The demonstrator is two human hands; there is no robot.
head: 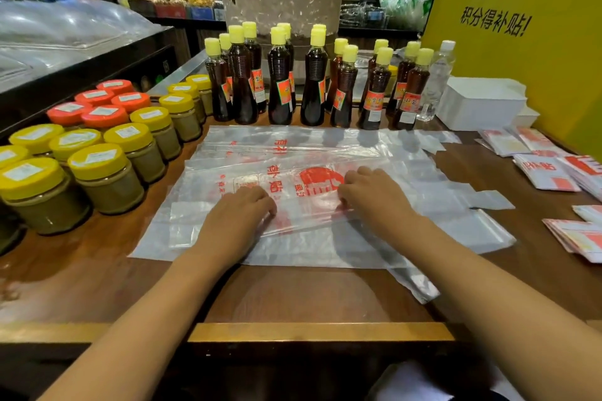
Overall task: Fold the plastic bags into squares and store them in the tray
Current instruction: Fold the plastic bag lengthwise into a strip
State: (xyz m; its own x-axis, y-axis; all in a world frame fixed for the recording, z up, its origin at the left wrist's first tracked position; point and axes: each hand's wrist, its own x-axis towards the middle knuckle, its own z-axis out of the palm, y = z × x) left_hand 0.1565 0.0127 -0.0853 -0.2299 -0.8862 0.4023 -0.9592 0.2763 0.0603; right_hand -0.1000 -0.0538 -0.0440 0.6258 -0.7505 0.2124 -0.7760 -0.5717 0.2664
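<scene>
A pile of clear plastic bags (293,146) with red print lies flat across the middle of the wooden table. The top bag (303,195) is partly folded into a long strip. My left hand (241,208) presses on its near edge with fingers curled. My right hand (368,192) presses beside the red logo, fingertips pinching the film. Folded square bags (547,172) lie in small piles at the right. A white tray (479,101) stands at the back right; what it holds is hidden.
Jars with yellow lids (97,172) and orange lids (97,107) fill the left side. Dark bottles with yellow caps (312,81) line the back, with a clear water bottle (436,81) next to the tray. More folded bags (580,234) lie near the right edge. A yellow wall is at right.
</scene>
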